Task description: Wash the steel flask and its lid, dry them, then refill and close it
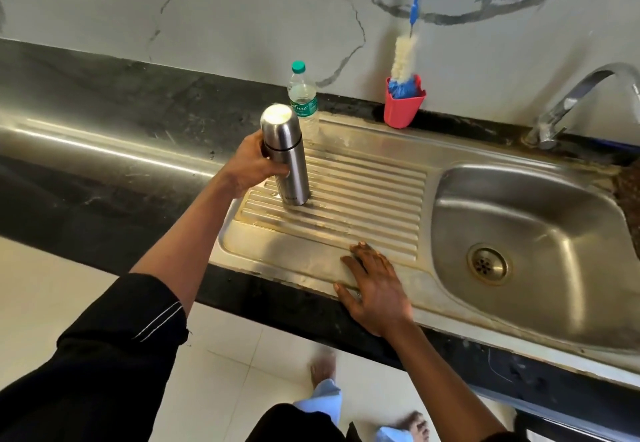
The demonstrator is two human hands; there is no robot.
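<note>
Two hands are at a steel sink set in a dark desk (86,102). The left hand (251,164) grips a steel flask (291,164) around its upper body, at the seam below the lid (278,126), which is on. The flask stands upright on the ribbed drainboard (363,192). The right hand (374,289) lies flat, fingers spread and holding nothing, on the drainboard's front edge. Just behind the flask stands a green-capped water bottle (304,102). A red cup (403,109) holding a bottle brush (403,57) sits by the wall, left of the tap (581,102) and sink basin (519,216).
</note>
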